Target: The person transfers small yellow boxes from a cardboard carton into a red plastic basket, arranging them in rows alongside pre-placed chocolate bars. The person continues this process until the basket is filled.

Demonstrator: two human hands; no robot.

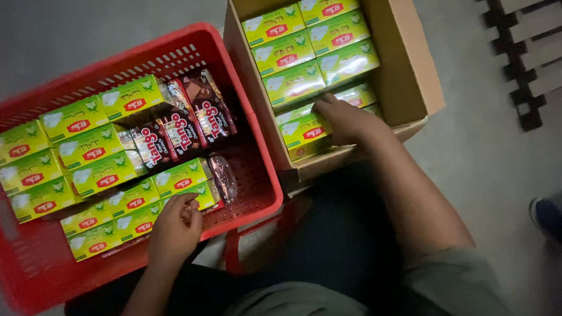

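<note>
Fingers [325,103] of my right hand [345,118] clasp a green packet [302,133] at the cardboard box's [409,57] 6 o'clock end, left hand [175,229] resting loosely curled, holding nothing, on packets [128,197] at the red crate's [255,137] 6 o'clock rim, so I judge mid-transfer; lifting comes next.

Green-and-yellow snack packs [302,133] lie flat in rows inside the cardboard box on the right; matching packs [188,195] fill the red crate on the left, near edge.
</note>
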